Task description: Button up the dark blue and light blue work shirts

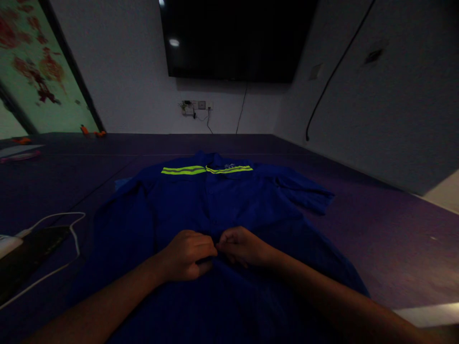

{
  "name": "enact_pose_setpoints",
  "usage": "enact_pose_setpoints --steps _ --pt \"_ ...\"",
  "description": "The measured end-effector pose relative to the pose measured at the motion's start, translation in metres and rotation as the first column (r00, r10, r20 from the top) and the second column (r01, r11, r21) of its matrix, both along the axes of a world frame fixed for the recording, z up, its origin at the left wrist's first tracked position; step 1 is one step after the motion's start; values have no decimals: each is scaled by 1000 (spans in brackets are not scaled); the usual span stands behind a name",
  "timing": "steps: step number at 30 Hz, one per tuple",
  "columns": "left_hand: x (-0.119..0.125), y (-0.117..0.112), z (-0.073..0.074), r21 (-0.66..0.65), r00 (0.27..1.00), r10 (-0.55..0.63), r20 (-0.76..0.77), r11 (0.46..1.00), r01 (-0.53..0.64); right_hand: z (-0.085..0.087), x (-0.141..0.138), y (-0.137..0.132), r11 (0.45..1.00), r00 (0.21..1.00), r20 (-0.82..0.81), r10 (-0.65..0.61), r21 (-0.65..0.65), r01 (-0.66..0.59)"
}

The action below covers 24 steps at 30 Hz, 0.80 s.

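A blue work shirt (229, 200) lies spread out in front of me, its collar pointing away and its sleeves out to the sides. Yellow-green reflective strips (186, 170) cross its chest. Over the front opening, low on the shirt, my left hand (190, 254) is closed with its fingers pinching the shirt's edge. My right hand (242, 246) pinches the same edge from the other side, fingertips almost meeting the left ones. Whether a button sits between them is hidden by the fingers and the dim light.
To the left, a white cable (77, 239) runs from a white block (9, 244) beside a dark flat object (36, 255). Small orange items (100, 134) lie by the far wall. A large dark screen (238, 38) hangs above wall sockets (197, 105). The floor (394, 229) is purple.
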State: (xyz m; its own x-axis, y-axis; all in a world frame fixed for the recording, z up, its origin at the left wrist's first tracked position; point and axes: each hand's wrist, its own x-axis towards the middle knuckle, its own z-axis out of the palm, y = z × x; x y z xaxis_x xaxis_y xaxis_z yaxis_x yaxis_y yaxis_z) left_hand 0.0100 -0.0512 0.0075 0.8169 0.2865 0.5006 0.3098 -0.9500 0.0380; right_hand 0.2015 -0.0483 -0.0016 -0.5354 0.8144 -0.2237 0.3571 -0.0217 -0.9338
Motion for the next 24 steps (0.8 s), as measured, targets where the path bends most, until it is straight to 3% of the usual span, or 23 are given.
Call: enact_pose_setpoints --steps 11,15,18,21,24 --pt "1 -4 -1 -7 999 12 -40 1000 -12 1 0 0 1000 1000 12 -11 -28 12" --pt "2 -5 1 -40 1000 7 11 999 -7 5 3 0 990 998 -2 -62 129 62" --pt "3 -7 2 -15 998 14 66 1000 -13 21 10 -6 954 996 -81 -31 295 54" --pt "5 -12 4 32 992 -33 121 999 29 42 18 -20 924 981 -23 193 342 -174" --pt "7 -21 6 88 985 -99 144 992 87 52 22 -30 833 879 109 464 284 -475"
